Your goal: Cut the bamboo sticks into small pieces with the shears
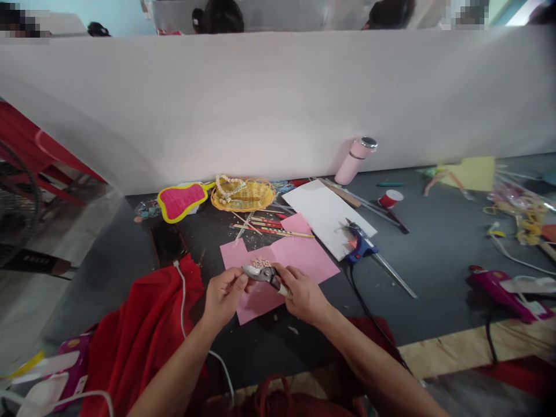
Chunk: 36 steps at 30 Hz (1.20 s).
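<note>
- Our right hand (304, 295) grips cutters (266, 274) at lower centre
- Our left hand (226, 295) pinches their tip over pink paper (299, 255)

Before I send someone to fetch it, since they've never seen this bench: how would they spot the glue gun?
Start at the white sheet lying in the middle of the dark table, right of the pink paper. On its near right corner lies the glue gun: the blue-bodied tool with a black cord trailing toward the table's near edge.
</note>
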### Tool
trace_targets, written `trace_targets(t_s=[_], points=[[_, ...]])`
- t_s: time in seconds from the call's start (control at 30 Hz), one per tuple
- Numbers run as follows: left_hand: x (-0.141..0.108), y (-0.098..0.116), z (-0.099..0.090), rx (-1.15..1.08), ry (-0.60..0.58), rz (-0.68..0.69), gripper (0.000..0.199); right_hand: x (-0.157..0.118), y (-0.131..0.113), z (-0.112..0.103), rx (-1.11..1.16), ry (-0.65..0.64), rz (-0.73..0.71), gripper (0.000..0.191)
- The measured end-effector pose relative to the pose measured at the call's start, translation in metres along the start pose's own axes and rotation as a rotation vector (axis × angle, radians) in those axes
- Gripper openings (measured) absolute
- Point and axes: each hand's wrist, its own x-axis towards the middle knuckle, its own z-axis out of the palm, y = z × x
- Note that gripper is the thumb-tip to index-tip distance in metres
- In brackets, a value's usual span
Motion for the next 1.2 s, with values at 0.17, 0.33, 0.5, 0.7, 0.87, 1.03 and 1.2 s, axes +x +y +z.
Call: trace_targets(t_s=[0.17,0.33,0.5,0.7,0.87,1.03,1.2], points=[[0.0,-0.001,0.001,0.0,0.021,-0.019,0.024,0.002,0.0,0.001,-0.045,-0.006,0.016,0.054],[0.001,-0.007,0.002,-0.043,-0.008,-0.042,0.025,0.003,0.004,0.002,-0.079,0.004,-0.031,0.064],[0.0,-0.012,0.001,-0.096,-0.023,-0.057,0.024,0.002,0.005,-0.002,-0.063,-0.007,-0.049,0.068],[-0.001,-0.009,0.001,-0.176,-0.041,-0.075,0.023,0.002,0.004,-0.006,-0.03,-0.031,-0.044,0.072],[-0.001,-0.013,0.001,-0.292,-0.053,-0.096,0.023,0.002,0.005,-0.004,-0.037,-0.028,-0.055,0.078],[0.002,-0.014,0.003,-0.524,-0.1,-0.218,0.027,0.002,0.008,0.001,-0.041,-0.011,-0.075,0.085],[0.004,-0.006,0.004,-0.689,-0.08,-0.308,0.028,0.002,0.009,0.001,-0.033,0.02,-0.117,0.079]])
